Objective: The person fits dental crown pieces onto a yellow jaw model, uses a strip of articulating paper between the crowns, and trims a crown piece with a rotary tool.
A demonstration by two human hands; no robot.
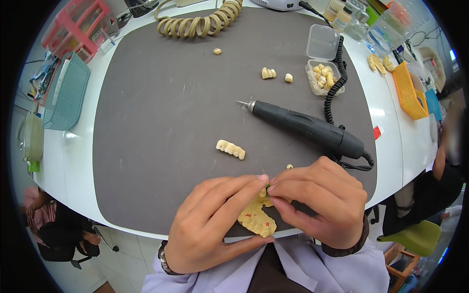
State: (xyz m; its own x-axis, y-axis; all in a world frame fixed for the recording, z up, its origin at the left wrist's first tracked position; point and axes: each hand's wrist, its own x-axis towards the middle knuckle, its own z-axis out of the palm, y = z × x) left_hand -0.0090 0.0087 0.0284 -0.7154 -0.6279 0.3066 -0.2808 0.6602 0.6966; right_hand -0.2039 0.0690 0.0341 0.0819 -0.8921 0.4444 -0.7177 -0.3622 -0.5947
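A yellow plaster dental model (257, 222) with red marks sits at the table's near edge, held by my left hand (200, 227), thumb along its lower end and fingertips at its top. My right hand (325, 200) pinches at the top of the model against the left fingertips. A small spot of green shows there, but what the right fingers hold is mostly hidden. Just beyond the hands lies a cream dental bridge (230, 149) of several joined teeth. One small crown (289, 166) lies close beyond my right fingers, partly covered.
A black rotary handpiece (303, 125) with a coiled cord (337, 68) lies across the grey mat (146, 146). Beyond it are a joined tooth piece (268, 73), single crowns (288, 77) and an open clear box (323, 42) of teeth. Baskets (68, 93) line the sides.
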